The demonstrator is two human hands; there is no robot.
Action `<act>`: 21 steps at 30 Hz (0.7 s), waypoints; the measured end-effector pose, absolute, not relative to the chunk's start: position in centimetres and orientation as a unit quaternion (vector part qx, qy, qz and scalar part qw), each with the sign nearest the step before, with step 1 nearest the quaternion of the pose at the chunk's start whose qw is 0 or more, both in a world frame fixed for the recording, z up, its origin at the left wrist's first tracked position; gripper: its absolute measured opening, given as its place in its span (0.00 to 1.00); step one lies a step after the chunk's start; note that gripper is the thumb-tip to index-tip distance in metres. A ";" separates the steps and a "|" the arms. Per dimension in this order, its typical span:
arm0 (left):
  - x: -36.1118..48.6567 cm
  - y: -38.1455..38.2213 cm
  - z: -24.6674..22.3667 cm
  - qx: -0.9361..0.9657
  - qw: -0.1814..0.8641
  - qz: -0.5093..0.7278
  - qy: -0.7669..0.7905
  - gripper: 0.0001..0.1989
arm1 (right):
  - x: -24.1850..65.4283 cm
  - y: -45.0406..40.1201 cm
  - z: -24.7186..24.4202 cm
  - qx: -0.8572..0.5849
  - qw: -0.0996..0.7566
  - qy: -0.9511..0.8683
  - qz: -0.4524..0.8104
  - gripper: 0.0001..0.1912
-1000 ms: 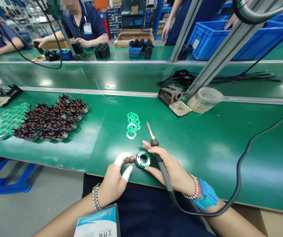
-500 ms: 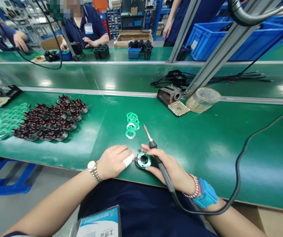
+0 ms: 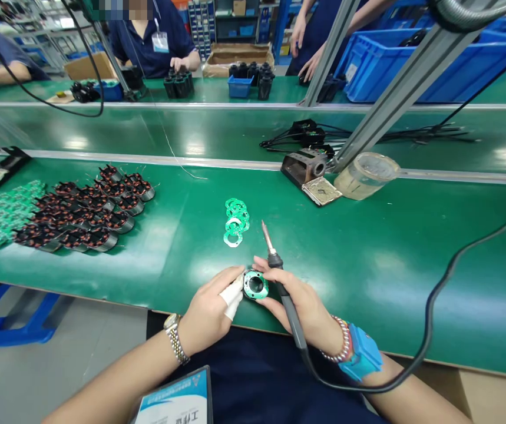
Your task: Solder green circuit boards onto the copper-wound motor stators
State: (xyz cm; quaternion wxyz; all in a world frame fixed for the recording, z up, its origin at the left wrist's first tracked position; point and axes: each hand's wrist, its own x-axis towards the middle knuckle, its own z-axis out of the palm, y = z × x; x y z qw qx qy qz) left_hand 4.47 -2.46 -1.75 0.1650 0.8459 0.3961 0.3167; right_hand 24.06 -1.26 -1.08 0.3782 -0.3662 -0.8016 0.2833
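Left fingertips (image 3: 231,296), wrapped in white, are pinching the ring-shaped part (image 3: 255,284) at low centre, while the right hand (image 3: 306,309) is curling around a soldering iron (image 3: 274,259) and steadying the part's other edge. Green ring boards (image 3: 235,221) are lying loose above; wound coil units (image 3: 85,215) are sitting in rows at left.

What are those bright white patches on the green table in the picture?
In the head view, they are glare: light bouncing off the shiny green bench, brightest just beyond the left hand and near the right hand, which holds the soldering iron.
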 end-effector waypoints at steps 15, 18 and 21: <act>4.5 -3.3 -1.8 0.779 0.226 0.352 0.467 0.15 | 24.7 -1.1 0.0 -0.383 0.357 -0.798 0.298 0.19; 3.4 -1.6 -1.0 0.840 0.154 0.341 0.393 0.10 | 24.9 -0.7 0.0 -0.357 0.348 -0.811 0.307 0.18; 2.5 0.0 -0.3 0.890 0.099 0.313 0.315 0.11 | 25.0 -0.5 0.1 -0.342 0.344 -0.818 0.308 0.18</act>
